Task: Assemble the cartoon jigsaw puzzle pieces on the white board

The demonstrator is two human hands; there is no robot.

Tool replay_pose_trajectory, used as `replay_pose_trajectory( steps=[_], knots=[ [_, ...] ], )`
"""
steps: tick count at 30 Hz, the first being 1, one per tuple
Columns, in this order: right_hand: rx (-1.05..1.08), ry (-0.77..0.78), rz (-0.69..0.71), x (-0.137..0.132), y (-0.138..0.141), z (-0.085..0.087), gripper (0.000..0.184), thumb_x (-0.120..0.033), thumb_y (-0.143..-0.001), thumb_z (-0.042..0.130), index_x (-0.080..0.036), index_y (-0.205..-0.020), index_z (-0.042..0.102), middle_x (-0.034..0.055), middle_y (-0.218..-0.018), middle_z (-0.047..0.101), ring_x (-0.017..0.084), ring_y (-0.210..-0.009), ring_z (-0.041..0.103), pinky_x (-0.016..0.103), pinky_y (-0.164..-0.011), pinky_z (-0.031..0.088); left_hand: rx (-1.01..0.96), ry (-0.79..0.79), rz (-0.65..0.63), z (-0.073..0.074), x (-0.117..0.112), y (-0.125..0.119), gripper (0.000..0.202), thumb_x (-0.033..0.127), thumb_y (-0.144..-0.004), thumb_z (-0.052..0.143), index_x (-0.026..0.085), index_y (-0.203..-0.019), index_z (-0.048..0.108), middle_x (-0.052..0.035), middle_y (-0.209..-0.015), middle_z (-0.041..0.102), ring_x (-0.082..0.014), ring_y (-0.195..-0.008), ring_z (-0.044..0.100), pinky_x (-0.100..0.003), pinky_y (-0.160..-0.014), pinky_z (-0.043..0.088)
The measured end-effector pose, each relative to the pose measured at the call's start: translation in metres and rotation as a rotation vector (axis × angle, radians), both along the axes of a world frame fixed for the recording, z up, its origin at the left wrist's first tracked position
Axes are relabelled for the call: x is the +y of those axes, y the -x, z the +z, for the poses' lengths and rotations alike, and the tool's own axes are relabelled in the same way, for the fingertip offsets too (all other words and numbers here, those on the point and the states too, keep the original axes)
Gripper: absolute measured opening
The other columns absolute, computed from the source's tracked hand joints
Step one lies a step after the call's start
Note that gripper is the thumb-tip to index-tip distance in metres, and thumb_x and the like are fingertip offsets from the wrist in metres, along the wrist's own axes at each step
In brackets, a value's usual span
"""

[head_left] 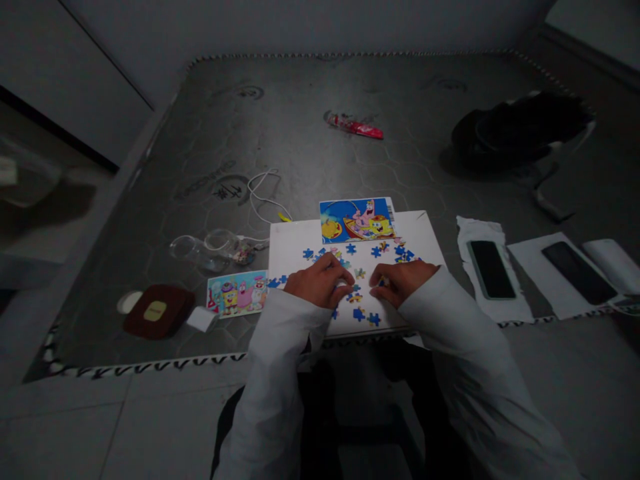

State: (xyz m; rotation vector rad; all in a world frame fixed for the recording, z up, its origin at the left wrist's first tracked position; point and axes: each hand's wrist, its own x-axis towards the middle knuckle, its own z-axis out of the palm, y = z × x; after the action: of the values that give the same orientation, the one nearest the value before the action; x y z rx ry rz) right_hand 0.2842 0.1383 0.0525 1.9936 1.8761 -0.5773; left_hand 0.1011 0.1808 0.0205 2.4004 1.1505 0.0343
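Many small jigsaw puzzle pieces, mostly blue and yellow, lie scattered on a white board (295,240). Over the middle of them, my left hand (323,280) has its thumb and index finger curled together at the edge of a puzzle piece (356,289). Facing it from the right, my right hand (403,280) is closed in a pinch, with a bit of a blue puzzle piece (383,283) showing between the fingers. A loose piece (359,273) lies between the hands. At the board's far edge rests a colourful cartoon picture card (357,220).
Left of the board are a second cartoon card (237,294), clear goggles (200,252), a white cable (255,193) and a brown case (159,311). Phones (493,269) lie on paper to the right. A red wrapper (355,125) and a black bag (515,133) lie farther back.
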Motion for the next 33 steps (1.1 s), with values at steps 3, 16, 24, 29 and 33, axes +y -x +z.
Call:
replay_pose_trajectory(
  steps=[3,16,24,29,33],
  knots=[
    [0.018,0.019,0.025,0.001,0.002,-0.001,0.024,-0.042,-0.084,0.059,-0.032,-0.103,0.067,0.0005,-0.087,0.073,0.02,-0.082,0.065,0.027,-0.064,0.04,-0.025,-0.001,-0.026,-0.004,0.001,0.0,0.015,0.033,-0.086,0.062,0.03,-0.099,0.07,0.0005,-0.112,0.06,-0.0155,-0.088,0.063,-0.024,-0.064,0.047],
    [0.122,-0.14,0.083,-0.003,0.004,-0.002,0.03,-0.047,-0.086,0.054,-0.03,-0.104,0.071,0.0018,-0.085,0.074,0.019,-0.078,0.065,0.025,-0.062,0.04,-0.334,-0.013,-0.045,-0.008,0.0,0.0,0.014,0.034,-0.086,0.061,0.023,-0.093,0.063,0.0021,-0.086,0.071,-0.011,-0.071,0.063,-0.022,-0.066,0.046],
    [0.26,-0.205,-0.036,-0.007,-0.006,-0.005,0.028,-0.049,-0.085,0.055,-0.029,-0.093,0.073,-0.0016,-0.067,0.07,0.015,-0.065,0.062,0.024,-0.059,0.037,-0.382,-0.075,-0.044,-0.012,-0.004,-0.001,0.012,0.032,-0.084,0.062,0.022,-0.09,0.064,0.0022,-0.081,0.07,-0.0096,-0.064,0.061,-0.021,-0.064,0.045],
    [0.32,-0.285,-0.023,-0.01,-0.008,0.002,0.023,-0.041,-0.087,0.054,-0.029,-0.095,0.072,-0.0023,-0.066,0.068,0.014,-0.063,0.06,0.023,-0.06,0.036,-0.453,-0.064,0.009,-0.007,-0.004,-0.001,0.012,0.03,-0.084,0.063,0.022,-0.092,0.064,0.0026,-0.08,0.071,-0.0092,-0.064,0.063,-0.019,-0.061,0.046],
    [0.306,-0.279,-0.049,-0.011,-0.006,0.004,0.026,-0.044,-0.088,0.052,-0.028,-0.094,0.071,-0.0026,-0.065,0.068,0.013,-0.062,0.06,0.022,-0.059,0.034,-0.385,-0.007,0.03,-0.006,-0.003,0.0,0.022,0.039,-0.083,0.065,0.024,-0.1,0.064,0.0037,-0.081,0.073,-0.0098,-0.066,0.065,-0.02,-0.062,0.047]
  ],
)
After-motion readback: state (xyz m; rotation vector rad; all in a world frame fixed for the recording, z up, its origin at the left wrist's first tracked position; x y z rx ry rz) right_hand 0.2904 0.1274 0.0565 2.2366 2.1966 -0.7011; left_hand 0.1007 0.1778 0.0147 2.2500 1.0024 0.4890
